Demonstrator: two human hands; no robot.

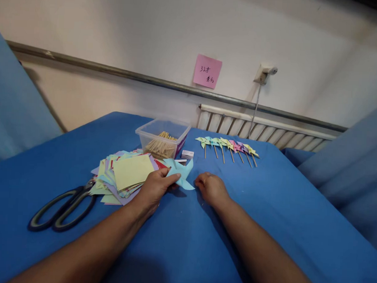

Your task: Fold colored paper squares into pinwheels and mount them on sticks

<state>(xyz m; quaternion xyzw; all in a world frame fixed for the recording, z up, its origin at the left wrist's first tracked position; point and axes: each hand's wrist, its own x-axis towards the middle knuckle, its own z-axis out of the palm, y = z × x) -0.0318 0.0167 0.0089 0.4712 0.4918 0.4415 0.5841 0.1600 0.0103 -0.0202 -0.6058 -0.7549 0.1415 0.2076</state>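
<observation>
My left hand (158,182) grips a light blue paper pinwheel (183,171) by its left side, thumb on top; its pointed blades spread to the right. Just beyond the lower right blade is my right hand (212,187), fingers pinched together. Whether anything small sits in that pinch is hidden. Under and left of my left wrist lies a pile of coloured paper squares (133,171), a yellow one uppermost. Large dark-handled scissors (65,207) rest against the pile, their blades covered by the paper.
Behind the pile stands a clear plastic box (179,135) of short wooden sticks (160,145), with a small white box (187,154) beside it. Several finished pinwheels on sticks (227,147) lie in a row at the back right of the blue-covered table (266,218).
</observation>
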